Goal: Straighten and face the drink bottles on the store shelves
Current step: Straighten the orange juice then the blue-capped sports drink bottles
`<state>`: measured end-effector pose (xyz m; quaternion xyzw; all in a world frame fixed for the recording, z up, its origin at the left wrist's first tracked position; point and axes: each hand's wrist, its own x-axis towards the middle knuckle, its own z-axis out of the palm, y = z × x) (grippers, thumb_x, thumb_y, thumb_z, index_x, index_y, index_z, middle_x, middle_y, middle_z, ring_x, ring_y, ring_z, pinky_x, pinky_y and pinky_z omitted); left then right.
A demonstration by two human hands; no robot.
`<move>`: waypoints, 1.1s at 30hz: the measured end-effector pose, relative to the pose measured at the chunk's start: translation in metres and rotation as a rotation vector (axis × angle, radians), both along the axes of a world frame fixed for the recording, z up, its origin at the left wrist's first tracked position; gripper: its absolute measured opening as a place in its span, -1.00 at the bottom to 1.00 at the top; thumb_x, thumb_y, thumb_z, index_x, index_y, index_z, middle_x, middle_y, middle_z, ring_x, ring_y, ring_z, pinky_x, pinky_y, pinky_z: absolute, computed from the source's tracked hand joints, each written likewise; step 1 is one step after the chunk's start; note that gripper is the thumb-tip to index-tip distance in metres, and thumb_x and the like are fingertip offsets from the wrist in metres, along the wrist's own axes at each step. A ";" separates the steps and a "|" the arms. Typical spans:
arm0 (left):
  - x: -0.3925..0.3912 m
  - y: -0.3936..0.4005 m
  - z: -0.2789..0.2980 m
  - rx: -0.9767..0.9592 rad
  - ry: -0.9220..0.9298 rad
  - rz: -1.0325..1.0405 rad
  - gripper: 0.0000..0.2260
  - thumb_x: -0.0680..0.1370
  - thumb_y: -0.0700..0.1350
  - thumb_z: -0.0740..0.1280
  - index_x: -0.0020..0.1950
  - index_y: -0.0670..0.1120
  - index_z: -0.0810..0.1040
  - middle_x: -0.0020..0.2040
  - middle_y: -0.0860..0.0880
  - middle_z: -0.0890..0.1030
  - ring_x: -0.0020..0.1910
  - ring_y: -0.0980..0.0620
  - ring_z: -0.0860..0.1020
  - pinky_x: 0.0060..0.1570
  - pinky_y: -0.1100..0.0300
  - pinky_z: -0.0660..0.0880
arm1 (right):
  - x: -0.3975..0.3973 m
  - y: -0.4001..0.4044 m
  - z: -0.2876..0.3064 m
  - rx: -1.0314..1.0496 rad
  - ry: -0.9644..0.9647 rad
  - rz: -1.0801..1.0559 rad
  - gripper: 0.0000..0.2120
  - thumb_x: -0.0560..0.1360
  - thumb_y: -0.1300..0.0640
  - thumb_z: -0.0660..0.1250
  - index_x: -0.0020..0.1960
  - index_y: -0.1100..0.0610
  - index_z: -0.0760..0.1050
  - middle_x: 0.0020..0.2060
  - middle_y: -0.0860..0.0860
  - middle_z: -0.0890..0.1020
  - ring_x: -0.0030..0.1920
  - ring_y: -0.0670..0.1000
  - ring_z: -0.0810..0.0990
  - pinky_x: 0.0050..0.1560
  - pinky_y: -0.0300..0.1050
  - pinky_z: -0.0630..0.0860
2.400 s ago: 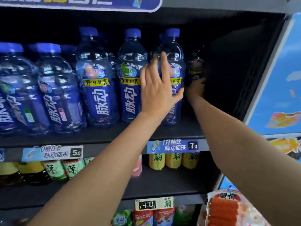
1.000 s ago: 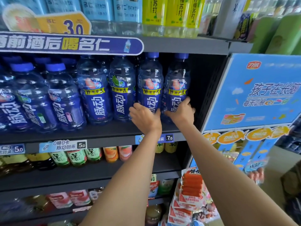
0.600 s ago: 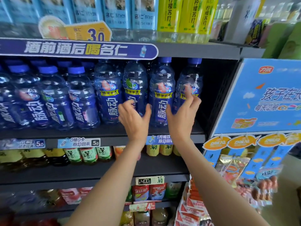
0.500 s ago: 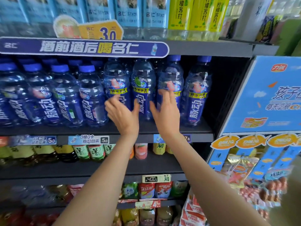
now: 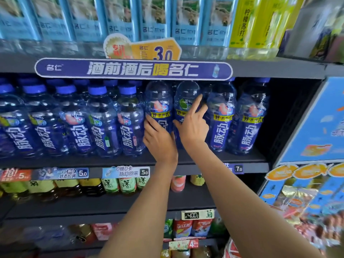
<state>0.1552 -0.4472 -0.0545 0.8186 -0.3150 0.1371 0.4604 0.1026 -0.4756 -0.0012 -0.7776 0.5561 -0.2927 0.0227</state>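
Blue drink bottles stand in a row on the dark middle shelf (image 5: 214, 158). My left hand (image 5: 160, 140) wraps the lower left side of a large peach-label bottle (image 5: 158, 98). Beside it, my right hand (image 5: 193, 127) holds the large lime-label bottle (image 5: 186, 94), thumb on its left, fingers round its right, index finger pointing up. Two more large peach-label bottles (image 5: 221, 116) (image 5: 251, 118) stand to the right with labels facing out. Smaller blue-capped bottles (image 5: 101, 123) fill the shelf to the left, their labels slanted.
A purple banner strip (image 5: 133, 69) runs along the shelf above, under light-blue and yellow bottles (image 5: 247, 25). Price tags (image 5: 126, 172) line the shelf edge. Tea bottles (image 5: 126, 184) and cans sit below. A blue snack display (image 5: 316, 127) juts out at the right.
Both hands left the two rightmost large bottles and shifted left, one bottle at a time. They now hold the peach-label and lime-label bottles. The view also moved closer.
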 end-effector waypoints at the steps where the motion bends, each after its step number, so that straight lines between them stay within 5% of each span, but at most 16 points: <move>1: 0.001 0.000 0.001 0.010 -0.003 0.000 -0.20 0.29 -0.10 0.57 0.40 -0.34 0.28 0.22 -0.29 0.47 0.00 -0.23 0.59 -0.08 -0.03 0.52 | 0.000 -0.001 0.000 -0.003 0.013 -0.011 -0.02 0.49 -0.16 0.31 0.51 0.25 -0.29 0.44 0.22 0.13 -0.06 0.12 0.62 -0.28 -0.14 0.37; 5: 0.006 -0.001 -0.003 0.008 -0.006 0.035 -0.25 0.29 -0.18 0.56 0.38 -0.30 0.30 0.15 -0.24 0.51 -0.09 -0.19 0.59 -0.24 0.03 0.54 | 0.001 -0.003 -0.003 -0.021 0.066 -0.030 -0.01 0.50 -0.15 0.32 0.50 0.27 -0.32 0.46 0.24 0.11 -0.08 0.11 0.64 -0.30 -0.14 0.37; 17: -0.002 0.010 0.003 0.018 0.057 0.002 -0.30 0.41 -0.20 0.45 0.46 -0.26 0.20 0.26 -0.25 0.42 0.06 -0.28 0.46 0.03 -0.10 0.42 | 0.008 -0.010 0.008 0.066 -0.180 -0.039 -0.06 0.41 -0.08 0.44 0.50 0.25 -0.07 0.37 0.20 0.15 -0.01 0.19 0.60 -0.25 -0.11 0.37; 29: -0.006 0.038 0.003 -0.021 0.029 -0.076 -0.26 0.40 -0.14 0.48 0.47 -0.23 0.17 0.31 -0.24 0.34 0.19 -0.25 0.39 0.14 -0.04 0.36 | -0.011 0.012 0.006 0.039 -0.190 -0.039 -0.04 0.42 -0.08 0.43 0.52 0.22 -0.11 0.37 0.18 0.16 -0.04 0.17 0.60 -0.27 -0.12 0.39; 33: -0.023 0.040 0.009 -0.202 -0.165 -0.137 -0.35 0.35 -0.17 0.49 0.37 -0.24 0.31 0.22 -0.25 0.42 0.14 -0.21 0.42 0.09 0.04 0.31 | -0.031 0.014 0.001 -0.068 -0.302 0.053 -0.20 0.48 -0.06 0.37 0.51 0.20 0.01 0.36 0.13 0.18 0.06 0.16 0.54 -0.29 -0.09 0.36</move>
